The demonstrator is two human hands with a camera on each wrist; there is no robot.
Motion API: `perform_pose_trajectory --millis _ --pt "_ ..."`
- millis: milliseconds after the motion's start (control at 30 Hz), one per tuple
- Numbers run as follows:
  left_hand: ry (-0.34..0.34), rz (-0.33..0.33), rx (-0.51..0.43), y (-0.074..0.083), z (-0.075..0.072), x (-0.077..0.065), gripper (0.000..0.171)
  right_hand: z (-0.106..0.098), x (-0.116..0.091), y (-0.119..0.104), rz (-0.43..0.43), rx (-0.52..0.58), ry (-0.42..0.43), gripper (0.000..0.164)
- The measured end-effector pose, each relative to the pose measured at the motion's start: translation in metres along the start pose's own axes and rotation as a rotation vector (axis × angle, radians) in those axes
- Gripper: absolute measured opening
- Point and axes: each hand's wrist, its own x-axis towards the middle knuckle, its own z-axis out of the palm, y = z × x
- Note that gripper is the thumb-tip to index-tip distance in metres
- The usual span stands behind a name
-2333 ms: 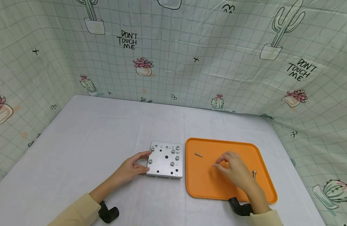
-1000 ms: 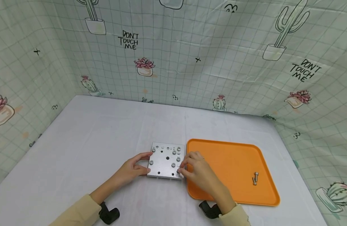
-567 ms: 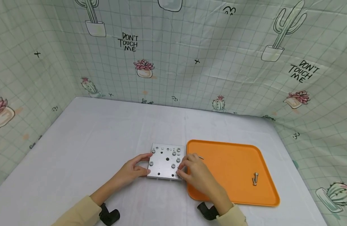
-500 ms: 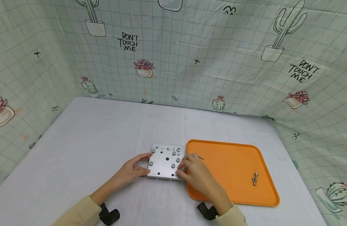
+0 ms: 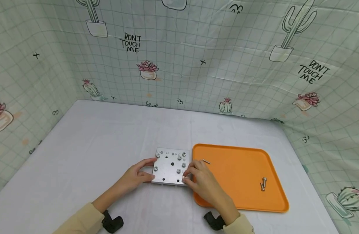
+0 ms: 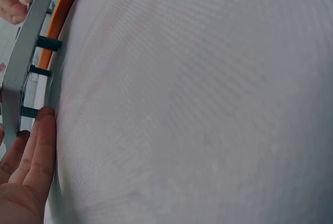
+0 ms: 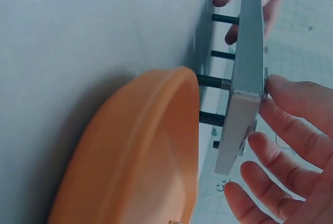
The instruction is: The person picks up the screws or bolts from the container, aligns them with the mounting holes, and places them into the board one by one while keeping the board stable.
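A silver metal plate (image 5: 170,174) with holes and several socket-head screws in it lies left of the tray; the wrist views show it raised off the table on screw shanks. My left hand (image 5: 138,173) grips its left edge, thumb at the near corner and a finger higher up. At the lower right corner my right hand (image 5: 201,178) pinches the head of a screw (image 5: 183,177) between thumb and forefinger, in a hole there. In the right wrist view, that hand's other fingers (image 7: 265,182) stand loosely bent, off the plate.
Right of the plate stands an orange tray (image 5: 235,182), its left rim close to the plate's edge. One screw (image 5: 206,161) lies in its upper left, and a larger screw (image 5: 264,182) with a smaller screw (image 5: 262,187) at its right. A patterned cloth (image 5: 179,65) hangs behind the table.
My right hand has moved left from above the tray to the plate's lower right corner, bringing a screw. Its head now shows between the fingertips. My left hand has stayed on the plate.
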Motion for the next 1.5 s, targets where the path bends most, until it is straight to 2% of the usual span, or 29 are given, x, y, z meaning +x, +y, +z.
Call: perform_pose_trajectory --millis 167,400,600,867,1200,1500 --pt "0.000 0.001 -0.003 0.001 0.000 0.000 0.062 -0.005 -0.001 0.003 0.002 0.005 -0.014 0.011" --pt "0.000 0.007 -0.006 0.001 0.000 0.001 0.062 -0.024 0.001 0.011 0.088 0.034 -0.028 0.012" --pt "0.000 0.009 -0.005 0.001 -0.001 0.002 0.062 -0.040 0.006 0.026 0.161 0.007 -0.031 0.014" --pt "0.001 0.000 0.004 0.001 -0.001 0.003 0.062 -0.053 0.014 0.048 0.172 -0.022 -0.020 0.013" --pt "0.002 -0.009 0.000 0.000 -0.001 0.002 0.062 -0.052 0.024 0.062 0.214 -0.046 -0.088 0.018" --pt "0.003 -0.012 -0.002 0.002 -0.001 0.000 0.062 -0.039 0.034 0.073 0.236 -0.062 -0.158 0.019"
